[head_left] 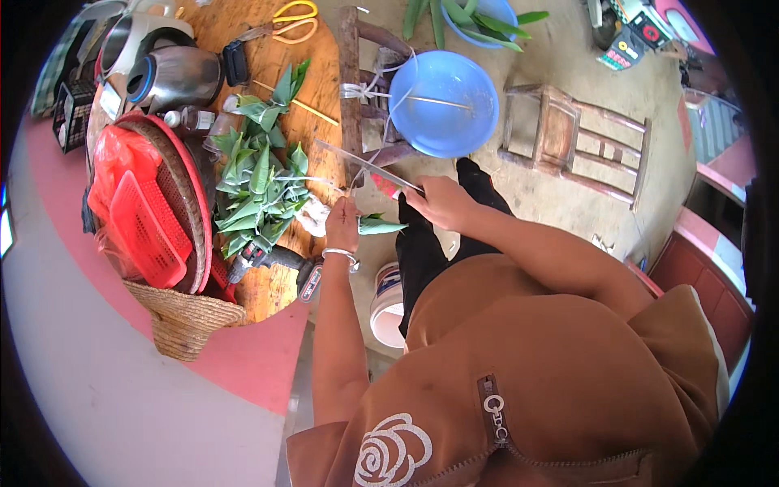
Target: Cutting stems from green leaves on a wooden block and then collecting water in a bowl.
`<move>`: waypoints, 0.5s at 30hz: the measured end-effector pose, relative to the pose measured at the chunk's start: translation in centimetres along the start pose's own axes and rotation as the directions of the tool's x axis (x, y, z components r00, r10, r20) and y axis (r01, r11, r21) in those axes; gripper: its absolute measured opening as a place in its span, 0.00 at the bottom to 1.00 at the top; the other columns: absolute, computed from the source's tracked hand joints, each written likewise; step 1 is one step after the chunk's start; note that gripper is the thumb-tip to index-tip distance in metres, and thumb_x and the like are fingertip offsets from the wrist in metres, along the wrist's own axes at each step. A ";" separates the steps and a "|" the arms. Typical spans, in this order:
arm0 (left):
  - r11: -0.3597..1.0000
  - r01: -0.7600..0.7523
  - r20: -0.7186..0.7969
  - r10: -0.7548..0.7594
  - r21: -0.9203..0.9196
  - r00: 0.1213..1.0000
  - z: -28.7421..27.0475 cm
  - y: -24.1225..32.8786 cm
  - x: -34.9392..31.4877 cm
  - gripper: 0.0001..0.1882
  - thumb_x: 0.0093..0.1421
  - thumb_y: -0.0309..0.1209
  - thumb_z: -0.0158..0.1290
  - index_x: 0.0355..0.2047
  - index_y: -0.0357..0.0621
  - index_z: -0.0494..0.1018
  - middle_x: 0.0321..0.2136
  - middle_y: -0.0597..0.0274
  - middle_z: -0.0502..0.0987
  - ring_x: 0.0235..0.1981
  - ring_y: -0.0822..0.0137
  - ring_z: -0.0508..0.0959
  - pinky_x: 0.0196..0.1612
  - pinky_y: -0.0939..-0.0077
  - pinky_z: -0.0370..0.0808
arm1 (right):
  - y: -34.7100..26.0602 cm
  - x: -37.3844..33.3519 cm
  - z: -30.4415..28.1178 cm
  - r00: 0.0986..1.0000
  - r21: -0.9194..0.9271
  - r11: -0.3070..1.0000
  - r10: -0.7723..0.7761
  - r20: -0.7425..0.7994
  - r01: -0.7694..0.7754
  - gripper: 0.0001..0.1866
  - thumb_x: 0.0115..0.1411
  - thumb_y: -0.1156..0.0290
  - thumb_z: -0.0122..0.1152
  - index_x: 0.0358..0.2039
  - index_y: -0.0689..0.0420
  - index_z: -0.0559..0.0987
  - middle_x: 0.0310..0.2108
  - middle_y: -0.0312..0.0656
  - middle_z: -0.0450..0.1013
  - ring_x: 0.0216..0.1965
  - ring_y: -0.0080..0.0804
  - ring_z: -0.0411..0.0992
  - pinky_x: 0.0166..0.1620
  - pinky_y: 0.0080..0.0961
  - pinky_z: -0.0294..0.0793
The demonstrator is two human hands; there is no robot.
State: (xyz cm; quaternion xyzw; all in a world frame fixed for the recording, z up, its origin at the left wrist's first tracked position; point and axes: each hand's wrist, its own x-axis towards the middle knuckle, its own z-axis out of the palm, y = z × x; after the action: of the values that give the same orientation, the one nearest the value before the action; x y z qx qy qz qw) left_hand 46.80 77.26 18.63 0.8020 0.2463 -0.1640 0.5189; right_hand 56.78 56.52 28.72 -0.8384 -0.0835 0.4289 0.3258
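Fingers, left hand (342,227): pinched closed at the table's edge, apparently on pale string (355,91).
Fingers, right hand (442,203): wrapped round the near end of a long-bladed knife (375,169).
Knife: slanting just beyond the left fingertips; whether it touches the string, I cannot tell.
String: tied about the wooden chair (349,49), trailing down toward the left hand.
Leaf bundles (260,174): heaped on the wooden table (320,69), pale strands among them.
Single leaf (385,226): poking out beside the left hand; held or not is unclear.
Done, by my reading: leaves bunched up, string fastened.
Left, by my reading: the strand looks uncut; more leaves (466,15) lie in a blue bowl (505,10).
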 end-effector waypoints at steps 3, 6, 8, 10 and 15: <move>0.997 -0.002 -0.017 0.001 -0.075 1.000 0.3 -0.4 0.6 0.18 0.64 0.41 0.42 0.25 0.38 0.68 0.18 0.56 0.71 0.21 0.64 0.70 0.29 0.71 0.67 | 0.5 -0.6 0.3 1.000 -0.082 0.996 0.026 0.007 -0.025 0.20 0.58 0.54 0.46 0.34 0.60 0.75 0.25 0.56 0.72 0.31 0.55 0.71 0.36 0.46 0.68; 0.999 0.048 -0.006 -0.048 0.019 0.999 0.5 -1.3 1.1 0.22 0.63 0.45 0.40 0.27 0.37 0.70 0.19 0.53 0.73 0.24 0.58 0.73 0.31 0.67 0.68 | -0.1 -1.1 0.2 0.997 -0.124 0.992 0.048 0.063 -0.039 0.21 0.59 0.54 0.45 0.34 0.60 0.76 0.25 0.56 0.73 0.32 0.54 0.72 0.37 0.46 0.69; 0.997 0.043 -0.014 -0.042 0.064 0.999 0.8 -0.6 1.2 0.24 0.63 0.47 0.39 0.22 0.38 0.66 0.18 0.57 0.71 0.21 0.65 0.69 0.28 0.70 0.66 | 0.5 -1.0 0.5 0.998 -0.103 0.994 0.034 0.053 -0.028 0.21 0.59 0.53 0.46 0.32 0.61 0.75 0.24 0.55 0.73 0.30 0.55 0.72 0.35 0.46 0.69; 0.993 0.044 -0.028 -0.041 0.112 0.999 0.9 -0.5 1.5 0.24 0.63 0.47 0.39 0.22 0.38 0.67 0.18 0.55 0.72 0.22 0.61 0.70 0.28 0.69 0.66 | 1.1 -0.5 0.9 1.000 -0.199 0.980 0.003 0.023 0.001 0.22 0.59 0.53 0.46 0.31 0.62 0.74 0.23 0.55 0.72 0.28 0.55 0.71 0.33 0.47 0.68; 0.964 0.034 -0.072 -0.015 0.266 0.997 1.2 -1.2 2.0 0.23 0.63 0.46 0.37 0.24 0.37 0.68 0.20 0.50 0.73 0.25 0.48 0.73 0.31 0.61 0.67 | 2.0 0.4 1.5 0.999 -0.235 0.972 -0.032 0.005 0.033 0.21 0.60 0.53 0.46 0.31 0.61 0.73 0.21 0.53 0.72 0.27 0.54 0.71 0.31 0.47 0.68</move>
State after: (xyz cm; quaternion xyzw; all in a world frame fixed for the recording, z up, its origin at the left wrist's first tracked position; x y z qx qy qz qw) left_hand 47.82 77.03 16.20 0.8666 0.2497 -0.1739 0.3954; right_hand 55.56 55.85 26.57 -0.8693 -0.1474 0.4111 0.2314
